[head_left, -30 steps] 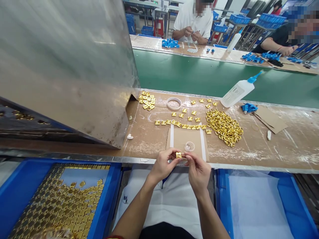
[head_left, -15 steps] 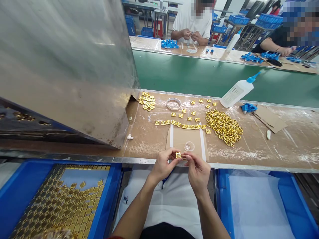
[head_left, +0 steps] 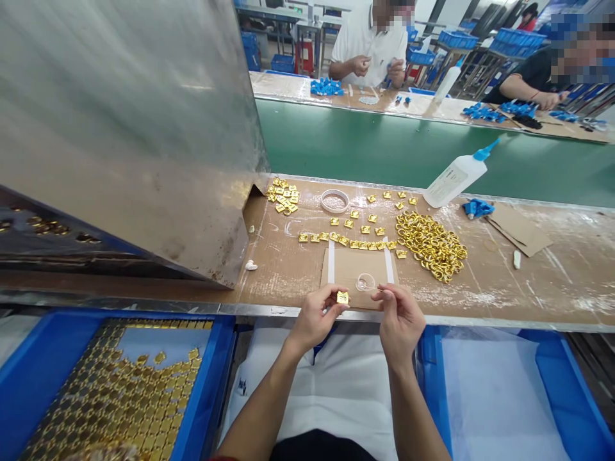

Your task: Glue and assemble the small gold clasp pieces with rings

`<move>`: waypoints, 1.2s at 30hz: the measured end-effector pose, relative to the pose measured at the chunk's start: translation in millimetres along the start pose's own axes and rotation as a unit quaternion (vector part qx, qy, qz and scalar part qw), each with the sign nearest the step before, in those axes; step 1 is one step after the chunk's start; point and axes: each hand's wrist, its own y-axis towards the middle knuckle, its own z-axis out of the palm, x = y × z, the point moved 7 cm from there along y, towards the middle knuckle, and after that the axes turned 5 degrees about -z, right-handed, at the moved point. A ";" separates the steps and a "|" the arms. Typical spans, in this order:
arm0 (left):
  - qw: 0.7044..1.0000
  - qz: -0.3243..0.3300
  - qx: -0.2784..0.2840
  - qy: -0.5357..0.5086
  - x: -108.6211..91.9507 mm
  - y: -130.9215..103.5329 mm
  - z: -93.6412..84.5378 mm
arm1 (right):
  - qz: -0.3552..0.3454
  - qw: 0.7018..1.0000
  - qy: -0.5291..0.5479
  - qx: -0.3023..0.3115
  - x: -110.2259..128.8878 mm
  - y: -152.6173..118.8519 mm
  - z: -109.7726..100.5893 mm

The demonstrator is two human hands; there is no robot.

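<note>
In the head view, a small square gold piece [head_left: 343, 298] with a recessed face sits between the thumb and fingers of my left hand [head_left: 311, 320], just above the table's front edge. My right hand [head_left: 402, 320] is apart from it, to the right, with fingertips pinched together. Whatever they pinch is too small to make out. Between and beyond the hands, a small clear round dish [head_left: 365, 282] rests on a cardboard pad [head_left: 350, 262] edged with white tape strips. Several similar gold pieces [head_left: 365, 245] form a row behind the pad.
A heap of gold rings [head_left: 432, 246] lies right of the pad. Further back are a tape ring [head_left: 335, 201] and a white squeeze bottle [head_left: 454, 181]. A metal housing [head_left: 144, 128] blocks the left. Blue trays [head_left: 218, 358] flank my lap. Two people sit across the green belt [head_left: 346, 134].
My right hand has moved right, away from the gold piece, which stays in my left hand. Across the belt, a person's hands have come apart.
</note>
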 end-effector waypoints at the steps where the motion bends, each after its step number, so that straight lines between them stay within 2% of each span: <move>1: 1.000 0.001 -0.008 0.000 0.7 -0.1 -0.8 | -0.008 1.000 -0.016 -0.001 -1.0 2.3 -1.1; 4: 1.000 0.010 -0.026 0.003 1.5 -0.3 -2.2 | -0.022 0.998 -0.055 0.013 -3.4 5.8 0.4; 9: 1.000 0.019 -0.019 -0.009 0.3 -0.6 -1.7 | -0.029 0.997 -0.068 0.033 -7.3 3.0 8.0; 16: 0.999 0.034 -0.021 0.001 -0.8 -1.4 -3.1 | 0.012 0.997 -0.057 0.057 -22.0 2.6 13.6; 19: 0.999 0.034 -0.030 0.017 0.6 -1.4 -4.1 | 0.020 0.998 -0.056 0.026 -16.4 1.1 4.1; 22: 0.997 0.057 -0.036 0.040 -3.3 -1.0 -5.5 | -0.017 0.997 -0.076 -0.025 6.3 -7.7 -10.3; 24: 0.994 0.086 -0.029 0.058 -8.9 -1.3 -5.3 | -0.007 0.998 -0.060 0.021 17.4 -17.4 -6.2; 26: 0.992 0.107 -0.014 0.067 -13.6 -2.6 -3.6 | 0.056 0.993 0.004 0.108 19.1 -29.5 8.2; 28: 0.993 0.102 0.002 0.055 -14.1 -5.6 -1.8 | 0.141 0.971 0.090 0.172 15.7 -42.2 23.3; 31: 0.999 0.050 0.015 -0.013 -7.7 -16.0 -1.0 | 0.232 0.930 0.184 0.216 11.6 -56.7 38.2; 33: 0.998 0.021 0.018 -0.059 -5.1 -28.1 -2.0 | 0.256 0.912 0.212 0.239 12.5 -64.3 43.8; 36: 0.996 0.018 -0.005 -0.082 -9.5 -51.1 -10.2 | 0.275 0.888 0.239 0.281 18.7 -76.3 51.1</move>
